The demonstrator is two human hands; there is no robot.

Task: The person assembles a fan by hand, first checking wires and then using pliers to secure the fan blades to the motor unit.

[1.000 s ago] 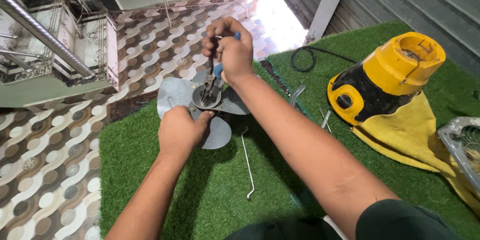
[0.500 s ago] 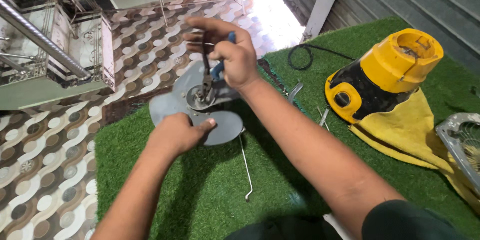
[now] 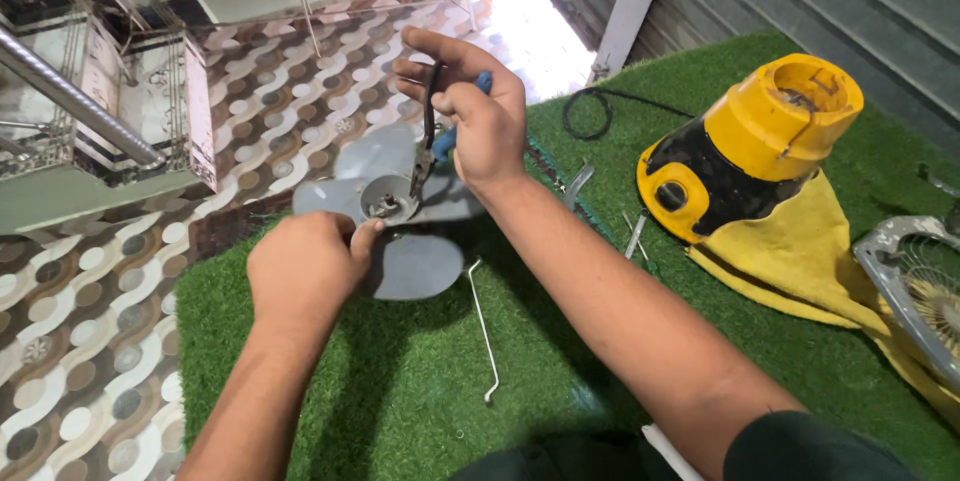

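A grey three-bladed fan blade is held over the edge of a green grass mat. My left hand grips it at the near side, thumb by the metal hub. Above it, my right hand is closed on a pair of pliers with blue handles, whose jaws point down and touch the hub.
A thin bent metal rod lies on the mat below the blade. A yellow and black motor housing rests on a yellow cloth at right, beside a grey fan grille. A black cable and small tools lie behind.
The view has shifted slightly; my right hand has lifted a little with the pliers while their jaws stay at the hub. My left hand keeps its hold on the blade.
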